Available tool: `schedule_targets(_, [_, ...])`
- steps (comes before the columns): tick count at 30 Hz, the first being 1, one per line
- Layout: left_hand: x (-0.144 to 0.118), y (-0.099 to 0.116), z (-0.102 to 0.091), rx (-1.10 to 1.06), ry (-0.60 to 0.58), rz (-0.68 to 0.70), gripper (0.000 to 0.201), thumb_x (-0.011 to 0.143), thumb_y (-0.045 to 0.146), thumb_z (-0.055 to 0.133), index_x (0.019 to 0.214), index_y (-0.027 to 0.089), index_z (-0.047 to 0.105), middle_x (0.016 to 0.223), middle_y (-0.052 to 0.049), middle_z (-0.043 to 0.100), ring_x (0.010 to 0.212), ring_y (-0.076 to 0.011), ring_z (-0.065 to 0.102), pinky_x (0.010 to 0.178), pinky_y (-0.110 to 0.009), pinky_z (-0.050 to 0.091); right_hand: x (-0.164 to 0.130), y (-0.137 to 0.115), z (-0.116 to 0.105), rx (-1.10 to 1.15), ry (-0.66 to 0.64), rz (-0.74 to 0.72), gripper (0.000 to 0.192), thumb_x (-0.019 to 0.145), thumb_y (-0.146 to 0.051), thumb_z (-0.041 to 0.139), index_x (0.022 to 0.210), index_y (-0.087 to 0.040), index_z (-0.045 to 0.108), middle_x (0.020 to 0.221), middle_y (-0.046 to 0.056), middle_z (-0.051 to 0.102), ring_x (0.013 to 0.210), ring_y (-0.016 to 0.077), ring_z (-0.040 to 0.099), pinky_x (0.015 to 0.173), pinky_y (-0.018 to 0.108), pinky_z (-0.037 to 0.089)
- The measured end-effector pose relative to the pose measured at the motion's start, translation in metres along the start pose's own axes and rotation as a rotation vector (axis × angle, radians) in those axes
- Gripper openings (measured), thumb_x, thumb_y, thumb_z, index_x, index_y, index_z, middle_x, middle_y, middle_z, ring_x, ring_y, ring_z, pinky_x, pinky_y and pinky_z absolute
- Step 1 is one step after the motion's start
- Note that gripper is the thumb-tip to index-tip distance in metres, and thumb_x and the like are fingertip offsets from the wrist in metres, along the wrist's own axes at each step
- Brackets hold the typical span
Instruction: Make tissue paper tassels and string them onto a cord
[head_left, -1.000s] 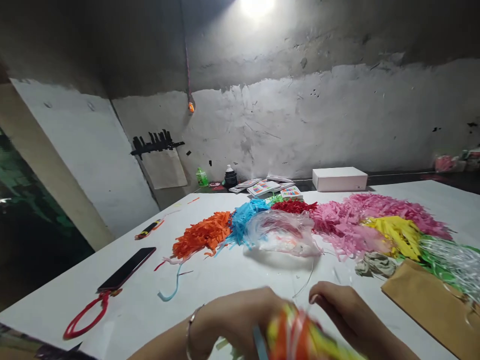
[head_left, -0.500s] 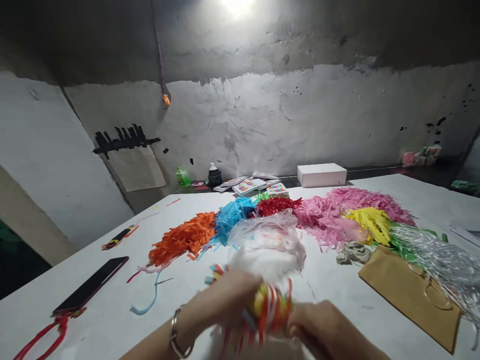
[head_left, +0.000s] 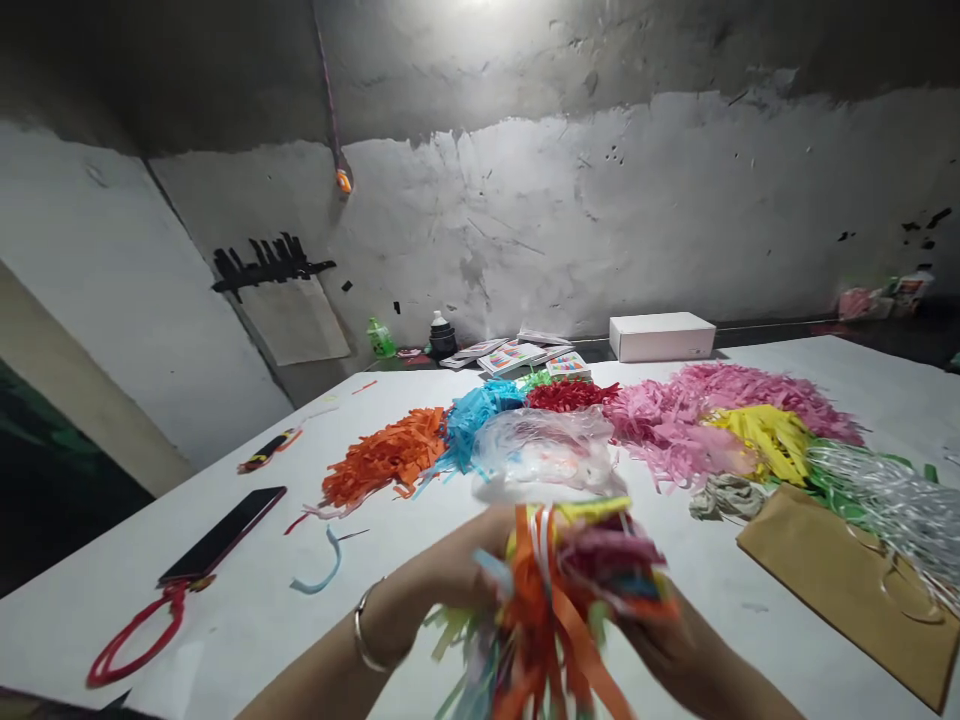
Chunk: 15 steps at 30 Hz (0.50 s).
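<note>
Worktop (head_left: 420, 590), white and flat, is filling most of the lower view and is running back to a rough wall (head_left: 600, 220) that is grey above and whitewashed below. A lamp glare is showing at the top of that wall, and a cord with an orange end (head_left: 343, 181) is hanging down it.

Both hands are meeting near the front edge. The left hand (head_left: 457, 570), with a bracelet (head_left: 363, 632) on its wrist, is closing around a bundle of mixed-colour paper strips (head_left: 559, 610); the right hand (head_left: 675, 655) is gripping the same bundle from the other side. The bundle is being held above the worktop, blurred, with orange strips trailing down.

Behind it, piles of shredded paper are lying in an arc: orange (head_left: 386, 458), blue (head_left: 476, 420), red (head_left: 570, 395), pink (head_left: 697, 415), yellow (head_left: 765, 435). A clear plastic bag (head_left: 544, 455) is lying just in front of the blue and red piles. A brown paper bag (head_left: 847, 590) is resting at the right, clear strips (head_left: 885, 490) touching its far edge.

At the left, a dark phone (head_left: 223, 535) is lying beside a red loop (head_left: 131, 640). A white box (head_left: 660, 336) and printed cards (head_left: 517, 355) are sitting by the wall.
</note>
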<state>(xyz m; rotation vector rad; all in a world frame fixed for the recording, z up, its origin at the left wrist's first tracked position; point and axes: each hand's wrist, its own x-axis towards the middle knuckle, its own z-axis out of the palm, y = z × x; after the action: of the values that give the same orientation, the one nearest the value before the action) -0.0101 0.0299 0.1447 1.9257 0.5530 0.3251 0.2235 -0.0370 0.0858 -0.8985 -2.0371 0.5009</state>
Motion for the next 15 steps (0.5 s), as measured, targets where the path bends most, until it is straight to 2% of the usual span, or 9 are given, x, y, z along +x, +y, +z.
schedule_targets(2, [0.002, -0.003, 0.003, -0.103, 0.149, 0.017, 0.04, 0.073, 0.045, 0.074, 0.101, 0.016, 0.074, 0.098, -0.007, 0.073, 0.09, -0.0274, 0.064, 0.079, -0.032, 0.055, -0.003, -0.001, 0.007, -0.037, -0.009, -0.061, 0.029, 0.104, -0.031, 0.037, 0.103, -0.023, 0.065, 0.082, 0.006, 0.07, 0.078, 0.0179, 0.068, 0.071, 0.025, 0.053])
schedule_targets(4, [0.005, -0.011, 0.013, -0.178, 0.201, 0.01, 0.042, 0.071, 0.042, 0.078, 0.103, 0.015, 0.074, 0.104, -0.01, 0.073, 0.094, -0.0287, 0.064, 0.083, -0.035, 0.055, -0.01, -0.001, 0.013, -0.117, 0.027, -0.126, 0.027, 0.101, -0.021, 0.037, 0.102, -0.023, 0.064, 0.085, 0.007, 0.072, 0.078, 0.0186, 0.07, 0.069, 0.024, 0.054])
schedule_targets(6, [0.008, -0.021, 0.029, -0.25, 0.251, -0.007, 0.04, 0.07, 0.045, 0.079, 0.096, 0.014, 0.074, 0.097, -0.01, 0.074, 0.089, -0.028, 0.065, 0.081, -0.036, 0.056, -0.018, 0.0, 0.015, -0.242, 0.117, -0.157, 0.026, 0.097, -0.013, 0.038, 0.1, -0.022, 0.062, 0.083, 0.007, 0.071, 0.072, 0.0189, 0.07, 0.063, 0.024, 0.053])
schedule_targets(9, [0.012, -0.036, 0.054, -0.374, 0.353, -0.052, 0.034, 0.075, 0.048, 0.077, 0.085, 0.015, 0.074, 0.084, -0.007, 0.073, 0.083, -0.0247, 0.065, 0.079, -0.036, 0.056, -0.026, -0.002, 0.014, -0.371, 0.268, -0.124, 0.021, 0.094, -0.011, 0.043, 0.103, -0.021, 0.059, 0.076, 0.005, 0.064, 0.064, 0.0178, 0.065, 0.057, 0.025, 0.049])
schedule_targets(13, [0.015, -0.056, 0.073, -0.571, 0.379, -0.087, 0.026, 0.076, 0.039, 0.082, 0.081, 0.016, 0.072, 0.084, -0.003, 0.072, 0.082, -0.0211, 0.065, 0.08, -0.033, 0.056, -0.024, -0.013, 0.016, -0.359, 0.367, -0.123, 0.02, 0.095, -0.009, 0.047, 0.108, -0.022, 0.055, 0.074, 0.003, 0.059, 0.057, 0.0134, 0.059, 0.052, 0.022, 0.047])
schedule_targets(15, [0.01, -0.064, 0.081, -0.62, 0.388, -0.088, 0.023, 0.088, 0.037, 0.072, 0.097, 0.017, 0.07, 0.101, -0.005, 0.07, 0.089, -0.021, 0.066, 0.082, -0.035, 0.057, -0.02, -0.018, 0.018, -0.412, 0.45, -0.168, 0.019, 0.094, -0.01, 0.049, 0.108, -0.021, 0.056, 0.077, 0.004, 0.063, 0.057, 0.0129, 0.061, 0.051, 0.021, 0.049])
